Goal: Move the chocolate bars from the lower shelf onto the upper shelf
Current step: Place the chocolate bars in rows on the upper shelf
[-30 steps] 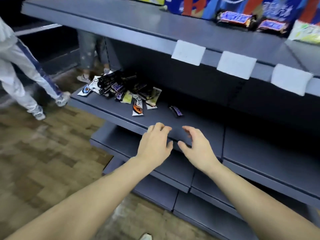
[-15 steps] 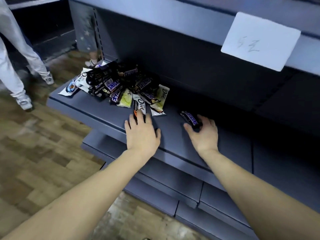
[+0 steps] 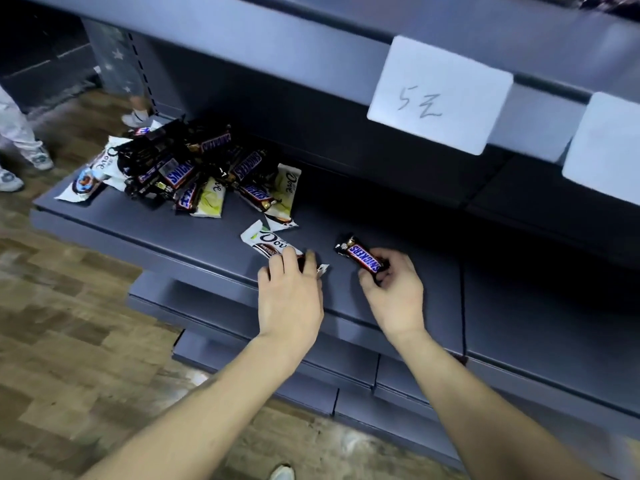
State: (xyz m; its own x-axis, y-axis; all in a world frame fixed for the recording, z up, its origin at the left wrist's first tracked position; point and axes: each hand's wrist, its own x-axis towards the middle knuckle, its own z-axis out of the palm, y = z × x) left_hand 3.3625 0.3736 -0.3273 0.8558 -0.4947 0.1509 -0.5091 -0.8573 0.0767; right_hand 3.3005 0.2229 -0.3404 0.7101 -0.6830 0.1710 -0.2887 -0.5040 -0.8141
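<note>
Nearest, two bare forearms reach up from the bottom edge over a wooden floor point(image 3: 69, 341), with the toe of a white shoe point(image 3: 282, 472) showing just below them. The left hand point(image 3: 289, 296) lies palm down at the front part of the lower shelf point(image 3: 156, 230), its fingers curled over the near end of a white Dove bar point(image 3: 266, 242) so that the wrapper's far end sticks out toward the back. Just to its right, and apart from it, the right hand point(image 3: 393, 289) pinches a brown Snickers bar point(image 3: 363, 258) between thumb and curled fingers; the bar lies slanted, its far end pointing up and left, and whether it is lifted off the shelf cannot be told.

Further back on the same shelf, toward its left end, sits the pile of chocolate bars point(image 3: 187, 171), a heap of Snickers and white and pale green Dove wrappers lying across one another. Above, the upper shelf point(image 3: 277, 32) runs across the top, with a white price tag point(image 3: 440, 95) bearing handwriting hung on its front edge and a second tag point(image 3: 606, 150) beside it at the right. At the far left, a person's white trainers point(image 3: 20, 168) stand on the floor.
</note>
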